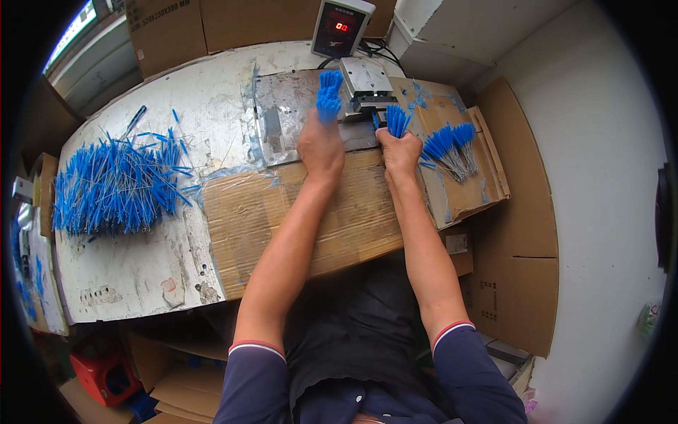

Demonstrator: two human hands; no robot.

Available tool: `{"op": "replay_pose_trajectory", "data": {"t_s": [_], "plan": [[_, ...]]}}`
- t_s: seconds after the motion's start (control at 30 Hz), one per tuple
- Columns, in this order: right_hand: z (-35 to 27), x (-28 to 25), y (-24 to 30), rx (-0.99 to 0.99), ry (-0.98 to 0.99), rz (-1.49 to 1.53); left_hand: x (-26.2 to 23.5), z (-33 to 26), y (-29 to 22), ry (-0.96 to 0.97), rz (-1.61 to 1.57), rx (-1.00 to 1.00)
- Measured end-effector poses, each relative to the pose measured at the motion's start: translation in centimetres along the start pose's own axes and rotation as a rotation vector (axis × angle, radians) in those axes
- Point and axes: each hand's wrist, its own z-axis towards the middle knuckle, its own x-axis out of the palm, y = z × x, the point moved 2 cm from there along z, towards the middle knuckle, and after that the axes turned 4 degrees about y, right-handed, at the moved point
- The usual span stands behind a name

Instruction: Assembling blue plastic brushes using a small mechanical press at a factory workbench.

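Head view shows us fists clenched, left hand and right hand each gripping a blue bundle before the small press, a fanned batch finished right of it, a big pile waiting far left.

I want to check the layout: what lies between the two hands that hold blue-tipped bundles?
In the head view, the small metal machine stands between the left hand and the right hand, just beyond them.

At the far edge of the table, in the middle, stands a small grey display unit with a dark screen showing red lit digits. Behind it, at far left, are brown cardboard boxes.
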Motion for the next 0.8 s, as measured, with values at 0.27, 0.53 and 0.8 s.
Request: {"op": "replay_pose_trajectory", "data": {"t_s": [0.27,0.53,0.8], "plan": [[-1.0,-1.2,0.7,0.112,0.212,0.376,0.5,-0.5,-0.9,0.134,0.185,0.245],[-1.0,-2.5,0.2,0.226,0.251,0.540,0.7,-0.6,-1.3,0.217,0.169,0.194],[-1.2,-2.0,0.9,0.224,0.256,0.417,0.9,-0.6,-0.8,0.273,0.226,0.269]]}}
